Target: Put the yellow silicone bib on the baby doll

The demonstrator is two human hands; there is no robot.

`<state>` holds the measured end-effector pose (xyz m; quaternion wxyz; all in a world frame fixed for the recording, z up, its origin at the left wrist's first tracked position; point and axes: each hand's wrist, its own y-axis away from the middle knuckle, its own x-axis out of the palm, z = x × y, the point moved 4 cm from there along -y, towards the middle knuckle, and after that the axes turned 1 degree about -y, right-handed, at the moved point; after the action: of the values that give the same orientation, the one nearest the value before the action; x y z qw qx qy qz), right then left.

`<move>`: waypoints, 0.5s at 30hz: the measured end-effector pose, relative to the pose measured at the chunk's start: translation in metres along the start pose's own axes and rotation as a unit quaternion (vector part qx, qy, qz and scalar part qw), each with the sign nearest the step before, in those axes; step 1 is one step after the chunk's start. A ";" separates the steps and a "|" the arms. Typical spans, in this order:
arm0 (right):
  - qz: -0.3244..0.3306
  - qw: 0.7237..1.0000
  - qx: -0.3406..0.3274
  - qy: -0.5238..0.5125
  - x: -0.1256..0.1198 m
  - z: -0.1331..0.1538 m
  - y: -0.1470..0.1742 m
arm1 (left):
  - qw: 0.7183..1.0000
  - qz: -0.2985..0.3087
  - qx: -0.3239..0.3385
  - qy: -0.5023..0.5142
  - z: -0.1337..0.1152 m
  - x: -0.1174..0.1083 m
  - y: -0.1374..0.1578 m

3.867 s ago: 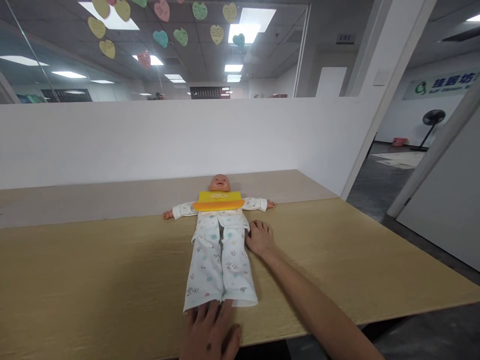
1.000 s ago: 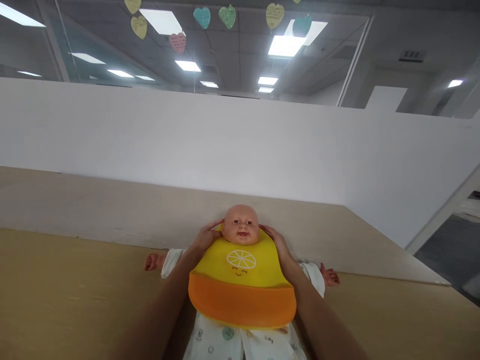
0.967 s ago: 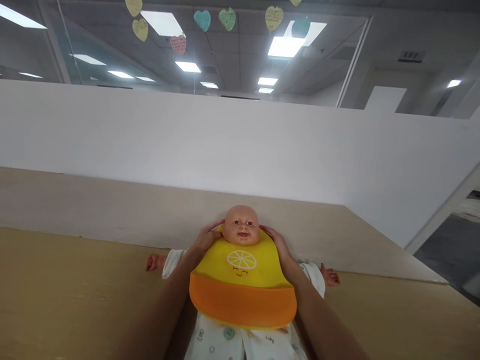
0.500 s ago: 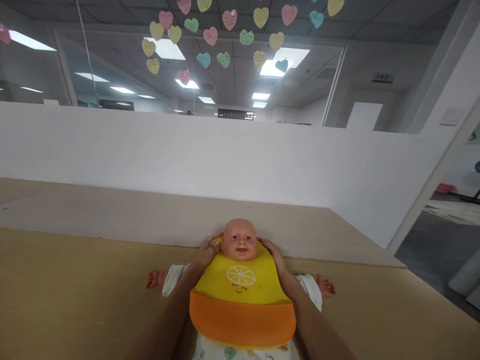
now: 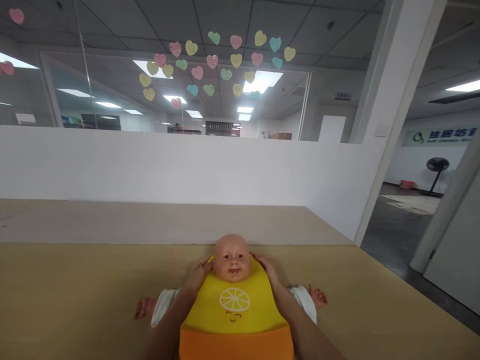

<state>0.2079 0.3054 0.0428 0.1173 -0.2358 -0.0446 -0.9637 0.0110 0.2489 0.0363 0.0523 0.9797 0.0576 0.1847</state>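
Note:
A baby doll [image 5: 232, 252] lies on its back on the table, head toward the far side, white sleeves spread out to both sides. Over its chest is a yellow bib [image 5: 258, 310] with a white lemon-slice print and an orange catch pocket [image 5: 236, 345]. On the left of the doll's neck, my left hand [image 5: 198, 274] is closed at the bib's upper edge, thumb showing beside the head. My right hand [image 5: 268, 267] is closed round the bib's upper edge on the other side. Behind the neck the fingertips and bib ends are hidden.
The wooden table [image 5: 75, 280] meets a paler raised or separate strip [image 5: 150, 222] in front of a white wall [image 5: 187, 165]. Heart-shaped notes [image 5: 212, 62] stick to the glass above. Through an opening at right stand a floor fan [image 5: 437, 165] and a red basin [image 5: 407, 184].
The head camera has tilted and turned, so the doll sits lower in view and more of the right-hand opening shows. Both hands stay at the bib's neck.

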 end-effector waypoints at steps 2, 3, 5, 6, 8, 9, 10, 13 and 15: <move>-0.011 1.000 -0.002 -0.001 -0.004 -0.001 0.014 | 1.000 0.006 -0.002 0.014 0.004 0.003 0.016; -0.011 1.000 -0.004 -0.003 -0.005 -0.002 0.021 | 1.000 0.003 -0.001 0.021 0.006 0.004 0.022; -0.012 1.000 -0.006 -0.005 -0.007 -0.003 0.031 | 0.999 -0.015 -0.003 0.034 0.011 0.003 0.033; -0.013 1.000 -0.008 -0.004 -0.009 -0.003 0.036 | 0.999 -0.026 -0.008 0.037 0.013 0.002 0.037; -0.017 1.000 -0.013 0.002 -0.011 -0.003 0.042 | 0.998 -0.045 -0.020 0.036 0.017 0.000 0.042; -0.018 1.000 -0.016 0.007 -0.012 -0.002 0.043 | 0.998 -0.053 -0.023 0.036 0.018 -0.001 0.045; -0.018 1.000 -0.021 0.011 -0.013 -0.002 0.044 | 0.997 -0.057 -0.019 0.038 0.018 -0.001 0.046; -0.012 0.998 -0.038 0.044 -0.012 0.001 0.042 | 0.997 -0.065 0.002 0.051 0.015 -0.002 0.050; 0.017 0.994 -0.046 0.094 -0.006 0.005 0.038 | 0.996 -0.064 0.009 0.061 0.013 -0.001 0.051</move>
<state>0.2244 0.2708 0.0453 0.1259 -0.1503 0.0151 -0.9805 0.0195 0.1975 0.0297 0.0516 0.9613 0.1250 0.2401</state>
